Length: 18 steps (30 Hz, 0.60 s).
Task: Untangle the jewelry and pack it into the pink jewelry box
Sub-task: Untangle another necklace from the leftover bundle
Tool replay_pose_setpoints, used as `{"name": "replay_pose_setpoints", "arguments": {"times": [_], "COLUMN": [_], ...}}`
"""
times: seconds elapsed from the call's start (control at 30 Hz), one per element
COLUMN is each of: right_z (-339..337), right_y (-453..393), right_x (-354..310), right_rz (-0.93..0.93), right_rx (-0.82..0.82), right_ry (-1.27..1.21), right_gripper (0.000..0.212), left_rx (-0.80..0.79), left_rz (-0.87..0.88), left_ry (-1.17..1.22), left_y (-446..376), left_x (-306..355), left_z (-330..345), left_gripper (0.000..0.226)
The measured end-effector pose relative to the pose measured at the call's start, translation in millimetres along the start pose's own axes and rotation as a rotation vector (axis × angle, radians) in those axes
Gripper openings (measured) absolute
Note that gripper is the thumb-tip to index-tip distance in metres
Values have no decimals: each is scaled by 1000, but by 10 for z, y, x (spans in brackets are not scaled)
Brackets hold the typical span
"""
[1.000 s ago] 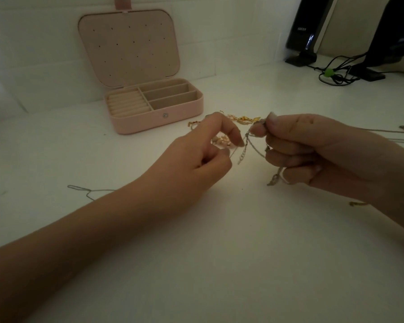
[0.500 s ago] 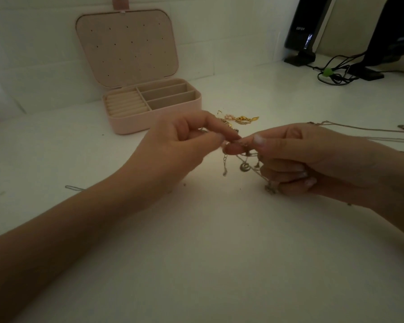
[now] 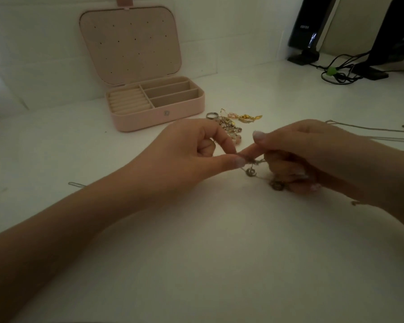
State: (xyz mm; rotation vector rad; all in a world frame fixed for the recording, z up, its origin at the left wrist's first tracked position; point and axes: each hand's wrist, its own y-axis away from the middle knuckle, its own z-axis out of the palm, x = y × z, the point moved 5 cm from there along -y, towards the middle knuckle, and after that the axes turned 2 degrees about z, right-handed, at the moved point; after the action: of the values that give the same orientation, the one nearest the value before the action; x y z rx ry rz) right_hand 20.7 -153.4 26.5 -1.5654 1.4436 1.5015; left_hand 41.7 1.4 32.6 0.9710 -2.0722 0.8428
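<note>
The pink jewelry box (image 3: 159, 120) stands open at the back left, its lid upright and its compartments bare. A small heap of tangled jewelry (image 3: 233, 124), with a silver ring and gold and pink pieces, lies just right of the box. In front of the heap my left hand (image 3: 191, 157) pinches a thin silver chain (image 3: 251, 170) between thumb and forefinger. My right hand (image 3: 310, 155) grips the same chain from the right, with charms hanging below its curled fingers. The two hands' fingertips nearly touch.
Thin necklaces (image 3: 371, 132) trail across the white table to the right. A loose chain (image 3: 76, 184) lies by my left forearm. Black speakers (image 3: 310, 26) and a bundle of cables (image 3: 336, 73) stand at the back right. A white wall runs behind the box.
Both hands have dropped lower and nearer to me with the chain, uncovering the heap of jewelry behind them. My left hand now pinches the chain right beside my right fingertips.
</note>
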Motion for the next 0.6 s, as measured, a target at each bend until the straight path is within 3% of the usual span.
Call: {"name": "replay_pose_setpoints", "arguments": {"times": [0.17, 0.27, 0.47, 0.6], "right_z": [15, 13, -11, 17], "right_y": [37, 56, 140, 152], "right_x": [-113, -161, -243, -239], "right_rz": [-213, -314, -470, -498], "right_rx": [163, 279, 496, 555], "right_ry": [451, 574, 868, 930], "right_gripper": [58, 41, 43, 36], "left_rx": [-31, -79, -160, -166], "left_rz": [16, 5, -31, 73], "left_ry": [-33, -9, 75, -153], "left_y": [2, -3, 8, 11], "left_x": [2, -7, -44, -37], "left_z": [39, 69, 114, 108], "left_gripper": [15, 14, 20, 23]}}
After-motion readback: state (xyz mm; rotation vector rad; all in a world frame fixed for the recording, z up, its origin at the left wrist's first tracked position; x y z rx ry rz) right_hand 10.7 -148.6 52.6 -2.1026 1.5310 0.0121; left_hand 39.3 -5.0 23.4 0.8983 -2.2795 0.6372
